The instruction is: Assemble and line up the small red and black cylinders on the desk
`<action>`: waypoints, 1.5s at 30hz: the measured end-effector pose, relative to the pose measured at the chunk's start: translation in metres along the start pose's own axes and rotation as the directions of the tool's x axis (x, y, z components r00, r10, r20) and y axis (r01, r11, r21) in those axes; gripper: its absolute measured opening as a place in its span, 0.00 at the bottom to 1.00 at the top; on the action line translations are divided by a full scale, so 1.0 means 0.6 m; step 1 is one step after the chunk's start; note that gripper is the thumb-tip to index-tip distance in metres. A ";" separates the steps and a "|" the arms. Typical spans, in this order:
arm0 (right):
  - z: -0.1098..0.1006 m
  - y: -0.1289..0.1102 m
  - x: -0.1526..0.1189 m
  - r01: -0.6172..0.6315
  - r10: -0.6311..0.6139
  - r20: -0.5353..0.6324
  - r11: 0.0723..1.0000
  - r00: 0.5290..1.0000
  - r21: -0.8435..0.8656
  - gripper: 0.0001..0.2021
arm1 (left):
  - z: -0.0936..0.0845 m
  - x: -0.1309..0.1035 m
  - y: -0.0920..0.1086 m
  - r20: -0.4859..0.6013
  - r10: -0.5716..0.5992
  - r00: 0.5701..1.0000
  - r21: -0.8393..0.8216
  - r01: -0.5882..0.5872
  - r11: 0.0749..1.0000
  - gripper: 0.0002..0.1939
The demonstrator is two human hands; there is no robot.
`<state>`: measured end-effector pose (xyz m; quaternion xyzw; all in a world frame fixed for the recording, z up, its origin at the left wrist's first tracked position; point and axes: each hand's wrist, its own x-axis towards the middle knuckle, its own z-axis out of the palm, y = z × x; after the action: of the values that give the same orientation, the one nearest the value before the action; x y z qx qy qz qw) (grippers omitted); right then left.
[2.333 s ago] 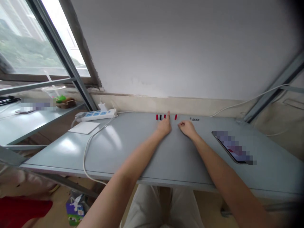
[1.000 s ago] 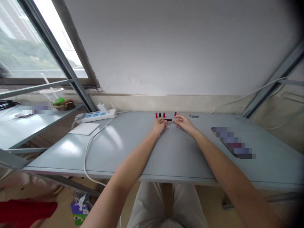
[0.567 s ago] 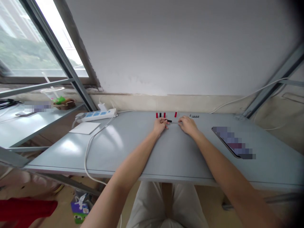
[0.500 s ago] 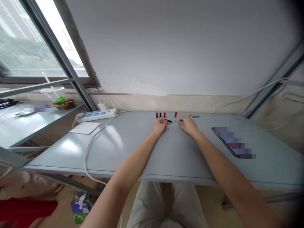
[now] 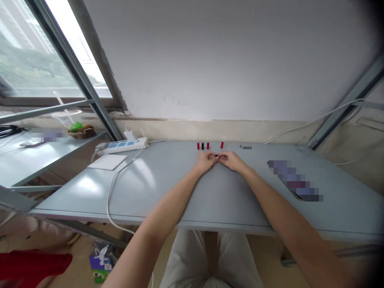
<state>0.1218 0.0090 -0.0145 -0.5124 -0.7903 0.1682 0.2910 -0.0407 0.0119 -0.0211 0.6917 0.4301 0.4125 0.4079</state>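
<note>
My left hand (image 5: 207,161) is closed on a small black cylinder (image 5: 216,155), most of it hidden by the fingers. My right hand (image 5: 231,161) meets it fingertip to fingertip, pinching something at the end of the cylinder that is too small to make out. Behind my left hand stand a red cylinder (image 5: 198,146), a black cylinder (image 5: 203,146) and another red one (image 5: 208,146), side by side. A further red cylinder (image 5: 222,145), slightly tilted, is behind the gap between my hands. Several small metal pieces (image 5: 247,148) lie in a row beyond my right hand.
A phone (image 5: 292,180), partly blurred out, lies on the grey table (image 5: 186,208) at the right. To the left are a power strip (image 5: 123,145), a white flat square (image 5: 107,162) and a white cable (image 5: 111,186) hanging over the front edge. The wall (image 5: 210,80) closes off the back.
My hands have come together from either side. The black cylinder has moved slightly right with my left hand, and my fingers now cover more of it.
</note>
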 end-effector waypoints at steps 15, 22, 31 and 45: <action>-0.020 0.035 0.051 -0.399 0.354 -0.275 0.909 0.894 -0.125 0.07 | 0.003 -0.008 0.004 0.050 -0.022 0.999 0.036 0.020 0.999 0.06; -0.009 0.034 0.069 -0.424 0.370 -0.281 0.891 0.886 -0.163 0.07 | 0.003 -0.007 0.003 0.064 -0.009 0.998 0.037 0.006 0.999 0.07; -0.003 0.041 0.076 -0.415 0.357 -0.280 0.891 0.891 -0.183 0.07 | 0.006 -0.005 0.001 0.057 -0.024 0.998 0.031 0.022 0.999 0.07; -0.001 0.072 0.078 -0.468 0.406 -0.273 0.856 0.872 -0.219 0.07 | 0.005 -0.005 -0.002 0.069 -0.004 0.998 0.063 0.000 0.998 0.07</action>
<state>0.1384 0.0698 -0.0250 -0.7301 -0.6313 0.0605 0.2545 -0.0389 0.0088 -0.0236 0.7176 0.4292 0.3742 0.4011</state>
